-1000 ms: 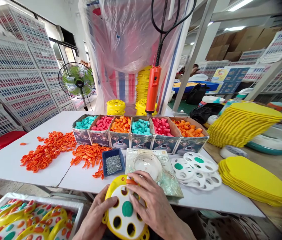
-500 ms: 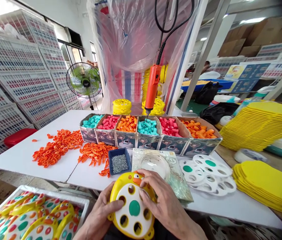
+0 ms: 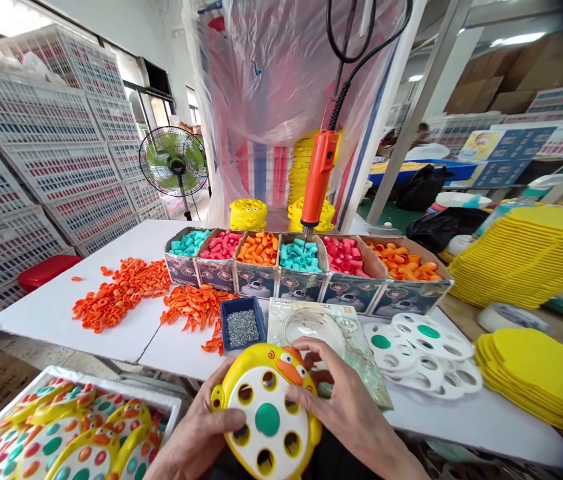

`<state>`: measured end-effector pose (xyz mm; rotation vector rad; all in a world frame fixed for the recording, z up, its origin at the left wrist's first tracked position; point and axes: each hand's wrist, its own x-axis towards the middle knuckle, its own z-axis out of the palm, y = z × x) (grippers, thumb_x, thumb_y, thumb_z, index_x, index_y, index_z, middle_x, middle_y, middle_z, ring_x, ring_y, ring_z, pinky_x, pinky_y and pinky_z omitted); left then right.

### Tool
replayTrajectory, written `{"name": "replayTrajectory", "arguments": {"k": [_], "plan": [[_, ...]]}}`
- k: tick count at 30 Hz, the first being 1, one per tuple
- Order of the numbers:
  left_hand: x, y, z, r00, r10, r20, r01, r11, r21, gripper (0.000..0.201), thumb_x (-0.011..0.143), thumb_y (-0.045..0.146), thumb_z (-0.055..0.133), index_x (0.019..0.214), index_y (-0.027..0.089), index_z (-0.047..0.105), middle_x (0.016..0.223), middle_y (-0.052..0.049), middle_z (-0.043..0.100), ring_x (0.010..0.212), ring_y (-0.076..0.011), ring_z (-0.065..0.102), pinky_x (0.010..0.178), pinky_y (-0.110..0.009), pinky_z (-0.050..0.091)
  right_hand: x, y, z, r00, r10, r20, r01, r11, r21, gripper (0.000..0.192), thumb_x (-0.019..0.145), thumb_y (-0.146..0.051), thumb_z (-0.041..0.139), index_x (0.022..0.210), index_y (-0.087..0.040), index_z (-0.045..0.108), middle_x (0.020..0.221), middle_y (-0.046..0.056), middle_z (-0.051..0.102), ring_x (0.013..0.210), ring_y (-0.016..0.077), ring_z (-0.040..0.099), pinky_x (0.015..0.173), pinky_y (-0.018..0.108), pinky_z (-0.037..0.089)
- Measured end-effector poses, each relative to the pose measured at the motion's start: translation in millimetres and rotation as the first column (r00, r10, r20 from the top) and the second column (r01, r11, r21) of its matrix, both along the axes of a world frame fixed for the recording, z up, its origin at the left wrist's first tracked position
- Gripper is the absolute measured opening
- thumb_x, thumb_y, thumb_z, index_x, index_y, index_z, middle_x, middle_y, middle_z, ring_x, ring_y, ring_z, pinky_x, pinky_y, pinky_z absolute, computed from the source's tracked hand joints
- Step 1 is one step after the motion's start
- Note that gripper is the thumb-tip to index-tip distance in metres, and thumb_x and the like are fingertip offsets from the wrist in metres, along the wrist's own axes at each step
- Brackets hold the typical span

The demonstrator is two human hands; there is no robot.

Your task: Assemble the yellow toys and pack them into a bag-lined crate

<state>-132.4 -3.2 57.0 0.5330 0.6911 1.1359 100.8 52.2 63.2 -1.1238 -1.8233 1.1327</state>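
Duck toy now more askew

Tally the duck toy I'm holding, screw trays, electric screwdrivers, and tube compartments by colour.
Held duck toy: 1
Screw tray: 1
Electric screwdriver: 1
Teal-tube compartments: 2
Pink-tube compartments: 2
Orange-tube compartments: 2
Total: 9

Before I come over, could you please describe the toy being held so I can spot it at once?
By the white table, right of the white bin, find the left hand and right hand. Between them is a yellow toy with an orange beak. Unlike the toys in the bin, spotted in several colours, its white front shows one green spot among dark holes.
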Motion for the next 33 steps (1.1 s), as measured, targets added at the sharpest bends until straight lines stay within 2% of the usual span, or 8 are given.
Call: {"name": "replayTrajectory", "arguments": {"k": [5, 11, 16, 20, 23, 27, 30, 33], "plan": [[0, 0, -1.1, 1.0, 0.001, -0.03, -0.001, 1.0, -0.012, 0.072, 0.064, 0.015, 0.091, 0.13, 0.02, 0.064, 0.119, -0.013, 0.078, 0.106, -0.0341, 0.075, 0.092, -0.042, 0.059, 2, -2, 3.3, 0.999, 0.036, -0.029, -0.04, 0.991, -0.13, 0.057, 0.085, -0.058, 0.071, 0.131, -0.029, 0.054, 0.127, 0.005, 0.067, 0.112, 0.0251, 0.065, 0.094, 0.035, 0.055], [-2, 2, -5.7, 0.999, 0.022, -0.032, -0.023, 0.999, -0.027, 0.066, 0.065, 0.014, 0.09, 0.126, 0.02, 0.066, 0.115, -0.013, 0.079, 0.103, -0.0339, 0.076, 0.092, -0.044, 0.06, -6, -7, 0.1, 0.94, -0.007, -0.341, -0.119, 0.93, -0.348, 0.065, 0.078, -0.053, 0.081, 0.13, -0.026, 0.053, 0.113, 0.006, 0.073, 0.103, 0.0267, 0.071, 0.084, 0.035, 0.06], [4, 3, -12.7, 0.986, 0.169, 0.009, -0.168, 0.984, -0.061, 0.062, 0.061, 0.019, 0.093, 0.118, 0.018, 0.068, 0.101, -0.012, 0.082, 0.093, -0.0318, 0.078, 0.082, -0.038, 0.063, -24, -13, -3.4, 0.854, -0.189, -0.485, -0.039, 0.906, -0.421, 0.067, 0.073, -0.051, 0.085, 0.126, -0.025, 0.053, 0.117, 0.009, 0.073, 0.1, 0.027, 0.074, 0.08, 0.034, 0.064], [12, 2, -13.7, 0.931, 0.358, -0.071, -0.364, 0.924, -0.114, 0.041, 0.068, 0.028, 0.092, 0.101, 0.017, 0.07, 0.09, -0.009, 0.083, 0.079, -0.0266, 0.079, 0.079, -0.035, 0.063, -37, -17, -18.6, 0.804, -0.279, -0.525, 0.029, 0.901, -0.434, 0.07, 0.07, -0.054, 0.086, 0.126, -0.026, 0.053, 0.121, 0.012, 0.073, 0.097, 0.031, 0.076, 0.077, 0.042, 0.066], [9, 1, -12.4, 0.894, 0.425, -0.143, -0.445, 0.883, -0.153, 0.035, 0.073, 0.031, 0.089, 0.097, 0.018, 0.068, 0.091, -0.008, 0.083, 0.076, -0.025, 0.079, 0.075, -0.034, 0.064, -36, -14, -23.7, 0.879, -0.173, -0.445, 0.0, 0.933, -0.361, 0.06, 0.077, -0.055, 0.08, 0.124, -0.027, 0.057, 0.119, 0.011, 0.073, 0.1, 0.0304, 0.075, 0.082, 0.042, 0.066], [-12, -9, -13.6, 0.913, 0.364, -0.184, -0.396, 0.9, -0.183, 0.037, 0.07, 0.027, 0.091, 0.098, 0.017, 0.071, 0.089, -0.011, 0.083, 0.076, -0.0283, 0.08, 0.071, -0.035, 0.065, -30, 3, -0.8, 0.99, -0.037, -0.14, 0.033, 0.999, -0.026, 0.029, 0.091, -0.049, 0.066, 0.109, -0.026, 0.069, 0.124, 0.008, 0.07, 0.105, 0.0249, 0.07, 0.083, 0.034, 0.062], [-30, -22, -17.4, 0.948, 0.261, -0.183, -0.297, 0.931, -0.211, 0.046, 0.066, 0.022, 0.094, 0.106, 0.019, 0.072, 0.088, -0.01, 0.083, 0.076, -0.0308, 0.08, 0.067, -0.037, 0.066, -44, 25, 23.2, 0.997, 0.074, 0.039, -0.08, 0.981, 0.178, 0.021, 0.096, -0.038, 0.06, 0.107, -0.026, 0.072, 0.116, 0.007, 0.073, 0.095, 0.0218, 0.07, 0.081, 0.034, 0.06], [-41, -35, -21.5, 0.961, 0.209, -0.179, -0.249, 0.937, -0.245, 0.05, 0.065, 0.024, 0.094, 0.109, 0.019, 0.071, 0.089, -0.01, 0.083, 0.077, -0.0329, 0.08, 0.067, -0.039, 0.066, -79, 49, 32.2, 0.952, 0.172, 0.255, -0.245, 0.925, 0.291, 0.019, 0.093, -0.023, 0.064, 0.109, -0.025, 0.073, 0.114, 0.004, 0.076, 0.104, 0.0243, 0.069, 0.095, 0.04, 0.056]]}}
